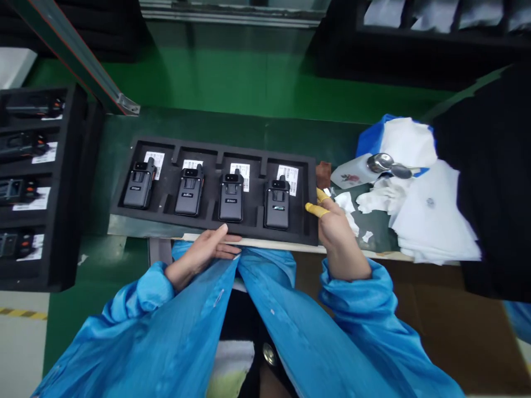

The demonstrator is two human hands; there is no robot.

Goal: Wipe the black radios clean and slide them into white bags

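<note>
A black foam tray (166,216) lies across the green bench with several slots. Each slot holds a dark handheld device (231,202) and a white barcode label (287,178). My left hand (207,250) rests against the tray's near edge, fingers stretched out and together, holding nothing that I can see. My right hand (334,229) is at the tray's right end, fingers curled round its corner, with yellow finger cots on two fingertips.
A stack of black trays (66,221) with more devices stands at the left. White wipes (431,215), a blue cloth and a metal spoon-like piece (384,163) lie at the right. A dark mass (493,177) fills the far right. A metal frame bar (74,61) slants at the upper left.
</note>
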